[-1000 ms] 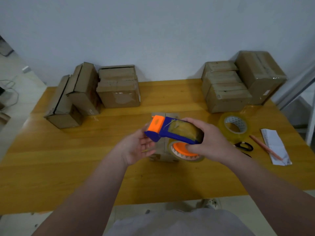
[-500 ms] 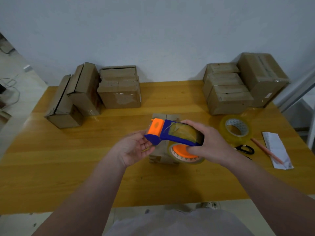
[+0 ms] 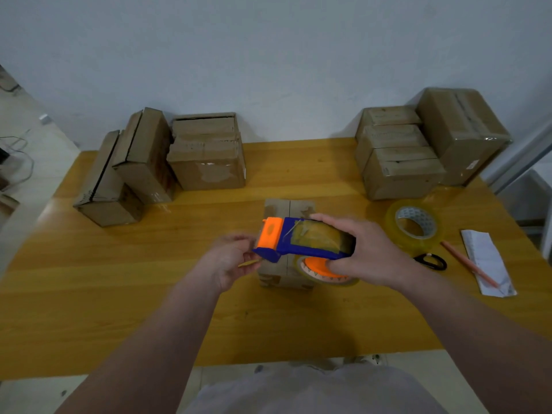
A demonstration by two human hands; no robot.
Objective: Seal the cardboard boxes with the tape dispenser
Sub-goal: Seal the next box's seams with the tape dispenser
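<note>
Print rings the core of the dispenser's [image 3: 304, 242] roll, just under my right thumb, and dots cover the core of the spare roll [image 3: 415, 225] to the right of that hand; both are too small to read, as is the small label on the far-right box [image 3: 460, 135]. My right hand [image 3: 373, 255] grips the dispenser from its rear, fingers curled over the top and thumb pressed on the orange hub, forearm coming in from the lower right. The dispenser hangs level above the box [image 3: 286, 209], its orange nose pointing at my left hand [image 3: 230, 264]. That hand is blurred, fingers curled, pinching the yellowish tape end [image 3: 249, 262] at the nose. Scissors [image 3: 431, 261], pencil [image 3: 469, 267] and paper [image 3: 487, 261] lie right of my right wrist. More boxes [image 3: 206, 153] stand beyond my left hand.
</note>
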